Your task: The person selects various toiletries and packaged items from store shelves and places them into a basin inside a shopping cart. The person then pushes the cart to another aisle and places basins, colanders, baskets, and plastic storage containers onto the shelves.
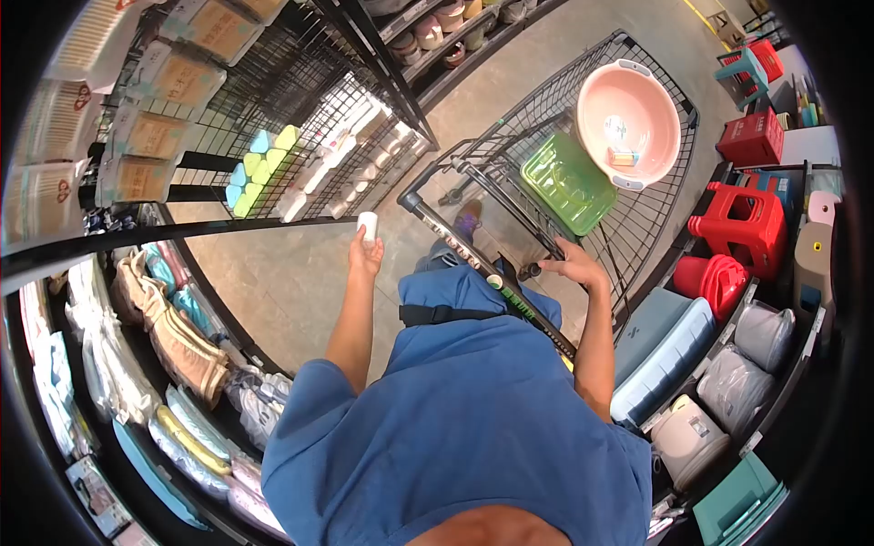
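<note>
My left hand (pixel 367 255) is closed around a small white cylindrical container (pixel 367 224), held upright beside the wire shelf. The container's label and kind cannot be made out. My right hand (pixel 580 266) rests on the near rear frame of the shopping cart (pixel 510 118), its fingers bent over the bar. Inside the cart lie a pink basin (pixel 654 100) and a green plastic box with a lid (pixel 566 187). A small packaged item (pixel 624 158) sits in the basin. The cart's handle bar (pixel 473 259) crosses in front of my waist.
On the left, a wire shelf holds green and blue containers (pixel 264 168), white items (pixel 332 164) and packs of bamboo-coloured sticks (pixel 146 132). Folded textiles (pixel 173 328) fill the lower left rack. Red stools (pixel 742 227) and blue storage bins (pixel 665 350) line the right.
</note>
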`<state>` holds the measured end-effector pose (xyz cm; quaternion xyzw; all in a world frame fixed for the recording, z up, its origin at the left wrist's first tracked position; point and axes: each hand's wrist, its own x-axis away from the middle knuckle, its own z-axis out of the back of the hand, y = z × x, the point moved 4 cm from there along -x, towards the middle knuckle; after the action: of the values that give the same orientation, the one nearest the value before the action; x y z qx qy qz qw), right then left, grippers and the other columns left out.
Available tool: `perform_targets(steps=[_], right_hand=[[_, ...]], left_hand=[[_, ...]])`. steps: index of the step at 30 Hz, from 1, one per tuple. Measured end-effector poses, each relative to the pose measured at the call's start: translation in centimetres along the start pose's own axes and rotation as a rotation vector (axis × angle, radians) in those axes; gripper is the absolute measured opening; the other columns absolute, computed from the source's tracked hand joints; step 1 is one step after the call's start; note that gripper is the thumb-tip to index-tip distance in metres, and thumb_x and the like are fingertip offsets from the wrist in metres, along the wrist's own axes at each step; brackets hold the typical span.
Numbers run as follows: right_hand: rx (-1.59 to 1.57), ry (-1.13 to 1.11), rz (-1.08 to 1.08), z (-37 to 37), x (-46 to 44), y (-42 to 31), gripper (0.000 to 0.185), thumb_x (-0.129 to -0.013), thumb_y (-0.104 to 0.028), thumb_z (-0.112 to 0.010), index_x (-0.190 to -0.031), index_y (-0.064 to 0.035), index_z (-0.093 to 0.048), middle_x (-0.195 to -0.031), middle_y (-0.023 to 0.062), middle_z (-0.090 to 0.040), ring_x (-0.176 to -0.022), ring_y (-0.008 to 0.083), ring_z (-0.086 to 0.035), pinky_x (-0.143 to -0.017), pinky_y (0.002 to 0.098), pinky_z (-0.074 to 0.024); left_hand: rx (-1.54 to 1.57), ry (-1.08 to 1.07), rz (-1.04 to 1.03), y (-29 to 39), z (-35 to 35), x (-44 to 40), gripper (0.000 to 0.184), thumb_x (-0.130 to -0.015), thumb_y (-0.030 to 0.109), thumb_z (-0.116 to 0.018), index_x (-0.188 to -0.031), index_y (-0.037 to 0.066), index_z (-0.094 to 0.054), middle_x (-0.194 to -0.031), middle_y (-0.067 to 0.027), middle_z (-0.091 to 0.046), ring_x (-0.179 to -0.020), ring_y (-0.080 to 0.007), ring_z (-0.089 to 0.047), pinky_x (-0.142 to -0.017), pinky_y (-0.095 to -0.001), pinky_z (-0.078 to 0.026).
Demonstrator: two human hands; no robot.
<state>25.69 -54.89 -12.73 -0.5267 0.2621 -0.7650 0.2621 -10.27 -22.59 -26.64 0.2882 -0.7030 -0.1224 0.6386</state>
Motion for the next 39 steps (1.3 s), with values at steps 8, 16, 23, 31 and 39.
perform_targets(steps=[8, 16, 23, 31, 39], right_hand=[[-0.039, -0.078, -0.062, -0.2, 0.3, 0.1, 0.069, -0.075, -0.027, -0.075, -0.129, 0.0063, -0.047, -0.114, 0.014, -0.058, -0.099, 0.0192, -0.055, -0.087, 0.0293, -0.0429], [-0.02, -0.008, -0.04, -0.2, 0.7, -1.0, 0.048, -0.075, -0.021, -0.077, -0.112, -0.0006, -0.055, -0.083, 0.0028, -0.054, -0.079, 0.0112, -0.048, -0.071, 0.0271, -0.0405], [-0.037, 0.049, -0.082, -0.3, 1.0, -1.4, 0.048, -0.074, -0.02, -0.077, -0.112, 0.0006, -0.055, -0.085, 0.0043, -0.054, -0.08, 0.0142, -0.048, -0.073, 0.028, -0.0408], [-0.046, 0.054, -0.019, 0.0, 0.7, -2.1, 0.044, -0.073, -0.022, -0.076, -0.107, -0.0025, -0.058, -0.078, 0.0044, -0.053, -0.075, 0.0153, -0.049, -0.068, 0.029, -0.0403], [-0.039, 0.069, 0.01, -0.2, 0.5, -1.4, 0.04, -0.072, -0.022, -0.076, -0.103, -0.0032, -0.059, -0.076, 0.0058, -0.054, -0.073, 0.0168, -0.048, -0.068, 0.0302, -0.04]], left_hand=[[0.249, 0.089, 0.251, -1.6, 1.5, -11.9, 0.049, -0.075, 0.033, -0.073, -0.108, 0.007, -0.049, -0.081, -0.0096, -0.054, -0.067, -0.0198, -0.058, -0.06, -0.0307, -0.054], [0.245, 0.062, 0.016, 2.1, 0.6, -16.9, 0.06, -0.083, 0.032, -0.068, -0.127, 0.005, -0.038, -0.122, -0.0146, -0.047, -0.101, -0.0261, -0.056, -0.081, -0.0396, -0.053], [-0.181, -0.057, 0.313, -6.9, 2.3, -16.4, 0.046, -0.088, 0.029, -0.061, -0.125, 0.005, -0.047, -0.117, -0.0122, -0.053, -0.101, -0.0246, -0.056, -0.082, -0.0383, -0.053], [-0.384, -0.193, 0.217, -6.4, -4.3, -6.7, 0.02, -0.087, 0.024, -0.06, -0.1, 0.009, -0.057, -0.096, -0.0039, -0.06, -0.074, -0.017, -0.059, -0.058, -0.0319, -0.047], [-0.54, -0.224, -0.108, 0.3, -8.1, -4.4, 0.038, -0.083, 0.022, -0.066, -0.115, 0.01, -0.049, -0.093, -0.0018, -0.056, -0.08, -0.0128, -0.055, -0.065, -0.0312, -0.045]])
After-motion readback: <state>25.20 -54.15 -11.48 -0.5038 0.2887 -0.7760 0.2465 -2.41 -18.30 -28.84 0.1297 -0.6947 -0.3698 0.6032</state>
